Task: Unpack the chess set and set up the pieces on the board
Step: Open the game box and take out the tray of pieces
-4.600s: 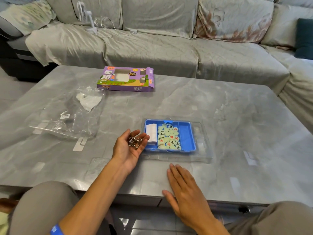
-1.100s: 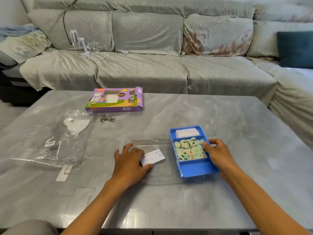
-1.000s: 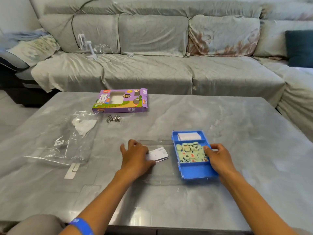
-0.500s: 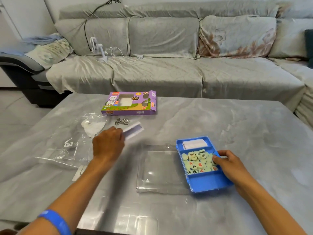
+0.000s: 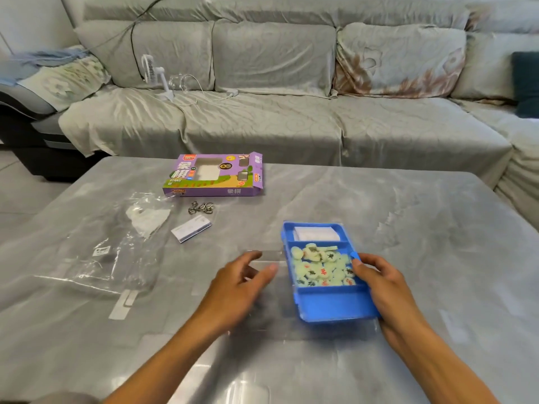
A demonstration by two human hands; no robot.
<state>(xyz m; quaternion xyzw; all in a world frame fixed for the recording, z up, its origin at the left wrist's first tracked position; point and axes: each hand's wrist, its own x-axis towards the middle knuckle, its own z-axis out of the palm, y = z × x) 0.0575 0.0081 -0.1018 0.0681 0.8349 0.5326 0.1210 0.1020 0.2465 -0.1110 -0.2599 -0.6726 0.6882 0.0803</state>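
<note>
Soft, even daylight fills the room, and the glossy counter (image 5: 408,228) throws pale glare patches along its near edge and left side. The left hand (image 5: 239,284) is smeared by motion blur. Wide-angle distortion bends the sofa (image 5: 262,118) towards the corners.

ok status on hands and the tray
Right hand grips blue tray. Left hand open over clear lid. Pieces unplaced.

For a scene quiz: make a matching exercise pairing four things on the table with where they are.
Things:
1. purple box
2. metal rings
3. chess pieces
4. white card

Places:
A. in the blue tray's middle compartment
B. far side of the table
C. just in front of the box
D. nearer than the rings, right of the plastic bag

Pairs: 1-B, 2-C, 3-A, 4-D
</note>
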